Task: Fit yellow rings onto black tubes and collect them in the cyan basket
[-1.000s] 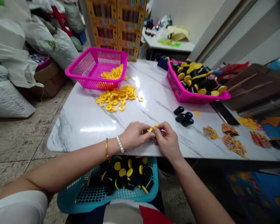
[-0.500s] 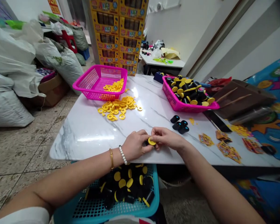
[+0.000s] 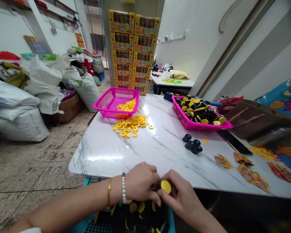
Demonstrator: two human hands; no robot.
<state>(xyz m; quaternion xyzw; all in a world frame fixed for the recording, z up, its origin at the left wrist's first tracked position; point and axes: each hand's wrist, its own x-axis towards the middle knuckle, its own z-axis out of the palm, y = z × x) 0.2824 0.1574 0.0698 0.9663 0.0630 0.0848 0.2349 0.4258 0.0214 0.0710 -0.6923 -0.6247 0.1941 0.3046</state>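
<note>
Both hands meet at the table's near edge, above a blue basket (image 3: pixel 171 220) of black cylinders with yellow caps. Between them is a small black cylinder with a round yellow cap (image 3: pixel 166 186), its cap facing up toward me. My left hand (image 3: pixel 143 181), with a bead bracelet and a gold bangle at the wrist, grips the cylinder's dark side. Thumb and fingers of my right hand (image 3: pixel 181 194) close round the capped end. Most of the cylinder's body is hidden by the fingers.
A pink basket (image 3: pixel 104 111) holds yellow rings, with a pile of yellow rings (image 3: pixel 131 124) before it. Another pink basket (image 3: pixel 199 127) is heaped with capped cylinders. Several black cylinders (image 3: pixel 192 145), card packets (image 3: pixel 223 161) and a phone (image 3: pixel 234 142) lie at the right. Yellow boxes (image 3: pixel 122 42) stand stacked behind.
Both hands have moved toward me with the capped cylinder, from over the tabletop to above the blue basket. The view has tilted up, so the table sits lower in the picture.
</note>
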